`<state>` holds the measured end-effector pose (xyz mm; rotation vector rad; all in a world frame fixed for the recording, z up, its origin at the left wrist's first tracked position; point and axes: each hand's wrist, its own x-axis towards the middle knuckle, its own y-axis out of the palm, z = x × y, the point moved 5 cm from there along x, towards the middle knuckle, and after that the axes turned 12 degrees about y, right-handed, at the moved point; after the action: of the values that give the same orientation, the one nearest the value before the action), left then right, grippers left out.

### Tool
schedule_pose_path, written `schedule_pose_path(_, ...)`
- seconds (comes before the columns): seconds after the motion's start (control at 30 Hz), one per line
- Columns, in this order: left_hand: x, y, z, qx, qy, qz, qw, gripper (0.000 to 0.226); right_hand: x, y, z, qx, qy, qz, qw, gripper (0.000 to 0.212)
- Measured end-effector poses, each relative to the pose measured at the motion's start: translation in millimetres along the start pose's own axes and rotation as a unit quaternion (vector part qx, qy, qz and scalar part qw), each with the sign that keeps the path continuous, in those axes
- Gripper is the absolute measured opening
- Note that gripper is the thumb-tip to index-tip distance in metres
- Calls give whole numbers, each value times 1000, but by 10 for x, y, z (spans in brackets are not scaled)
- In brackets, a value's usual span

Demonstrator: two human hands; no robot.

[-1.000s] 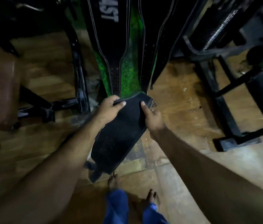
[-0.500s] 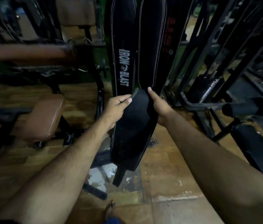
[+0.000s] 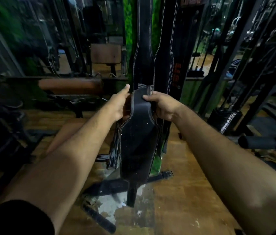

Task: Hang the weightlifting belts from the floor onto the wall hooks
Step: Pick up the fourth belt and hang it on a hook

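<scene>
Both hands grip the black belt point(image 3: 138, 141) at its top end.

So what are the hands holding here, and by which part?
A black weightlifting belt, gripped at its narrow upper end: left hand on the left edge, right hand on the right. The rest hangs down freely.

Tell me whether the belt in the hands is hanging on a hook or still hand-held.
Hand-held: the left hand and right hand grip the top of the belt, which dangles freely. No hook is visible.

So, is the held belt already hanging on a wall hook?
No, both the left hand and right hand grip the belt's top end.
</scene>
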<state>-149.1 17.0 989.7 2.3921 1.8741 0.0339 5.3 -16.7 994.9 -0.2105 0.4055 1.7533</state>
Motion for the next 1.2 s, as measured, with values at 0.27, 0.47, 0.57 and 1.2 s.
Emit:
schedule_pose_path(0.27, 401, 1, -671, 11, 124, -46, 991, 51, 42, -4, 454, -69, -15, -48, 996, 38)
schedule_pose_path(0.47, 417, 32, -731, 57, 184, 45, 980, 12, 286, 10, 1200, -43, -192, -248, 949, 25)
schedule_pose_path(0.57, 580, -49, -842, 101, 208, 76, 970, 13, 453, 52, 1407, -69, -234, -289, 926, 30)
schedule_pose_path(1.2, 1505, -53, -2359, 111, 451, -60, 884, 32, 710, 294, 2721, 21, -422, -207, 882, 6)
